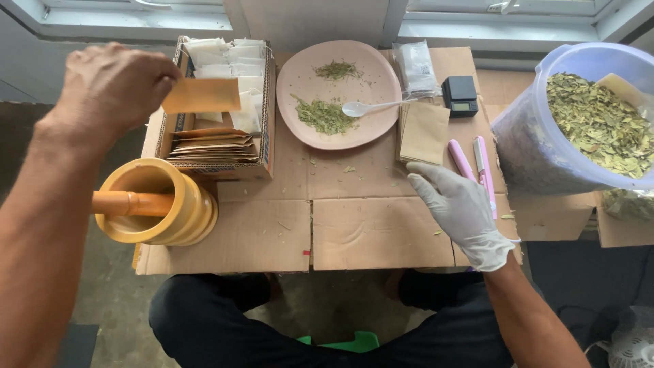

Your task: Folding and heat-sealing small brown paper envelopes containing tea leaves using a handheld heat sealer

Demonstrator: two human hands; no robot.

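My left hand [112, 85], bare, is raised over the left side and pinches a small brown paper packet [201, 95] above an open cardboard box [267, 129] of stacked brown envelopes and white sachets. My right hand [460, 208] wears a white glove and rests fingers apart on the cardboard work surface [368, 232], next to a pile of brown packets [424, 131]; it holds nothing. A pink plate [371, 126] with two small heaps of dried green leaves and a white plastic spoon [371, 107] lies between the two hands.
A yellow wooden mortar [160, 204] with its pestle [129, 202] stands front left. A pink tool [477, 163] lies by my right hand, a small black scale [460, 95] and clear bags [415, 68] behind it. A large plastic tub [531, 150] of dried leaves sits right.
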